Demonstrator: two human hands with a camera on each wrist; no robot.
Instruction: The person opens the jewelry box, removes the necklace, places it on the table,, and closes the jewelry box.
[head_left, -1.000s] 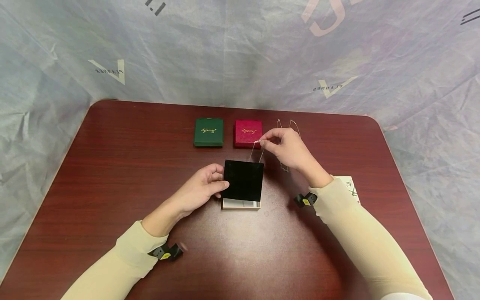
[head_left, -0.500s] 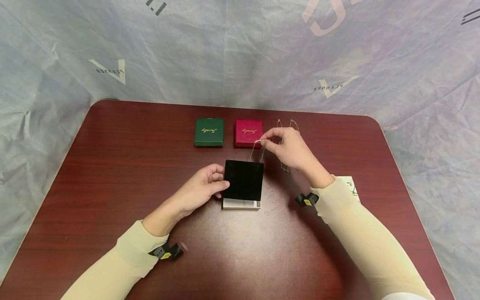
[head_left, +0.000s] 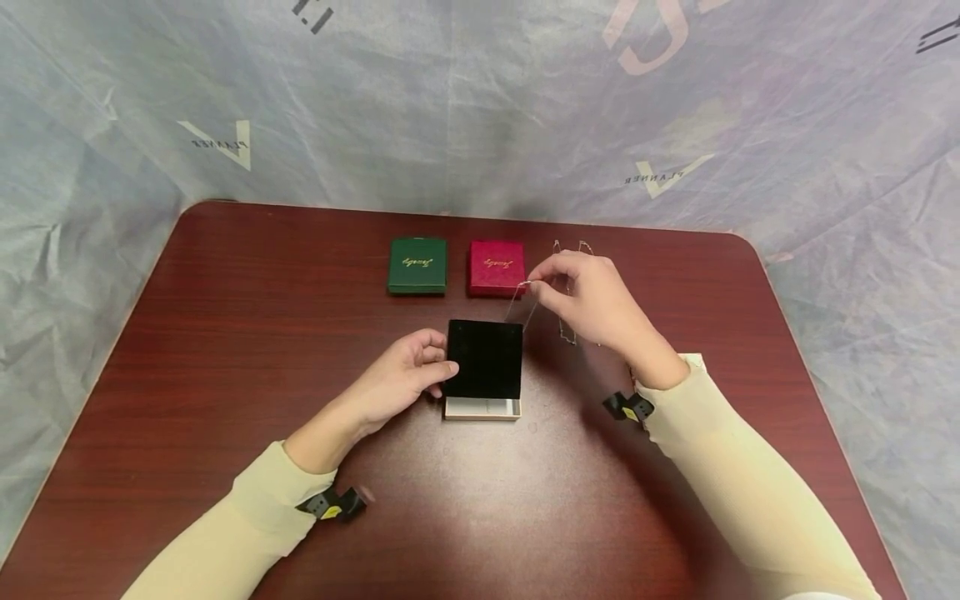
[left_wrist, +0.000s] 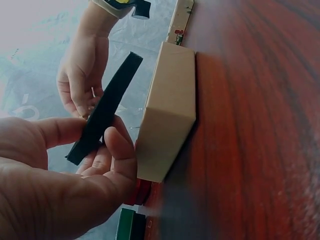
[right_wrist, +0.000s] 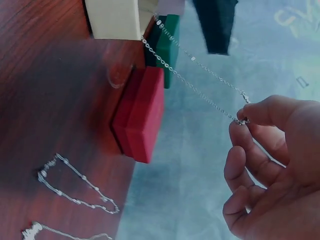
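My left hand (head_left: 397, 375) holds a thin black square pad (head_left: 486, 358) by its left edge, thumb on top and fingers beneath. The pad is tilted above an open cream box (left_wrist: 167, 90) on the table, hiding most of its inside in the head view. Up and to the right, my right hand (head_left: 583, 293) pinches a fine silver chain necklace (right_wrist: 193, 58) between thumb and forefinger. Two strands slant from these fingertips toward the box; their lower ends are hidden behind its wall in the right wrist view.
Behind the pad stand a green jewelry box (head_left: 417, 265) and a red one (head_left: 497, 267). Two more necklaces, one nearer (right_wrist: 42, 174) and one at the frame's bottom (right_wrist: 31, 232), lie on the table. A patterned cream piece (left_wrist: 180, 25) is partly hidden by the right sleeve.
My right hand has shifted slightly right, drawing the pinched part of the necklace with it. The black pad has moved a little left, while my left hand stays nearly still.
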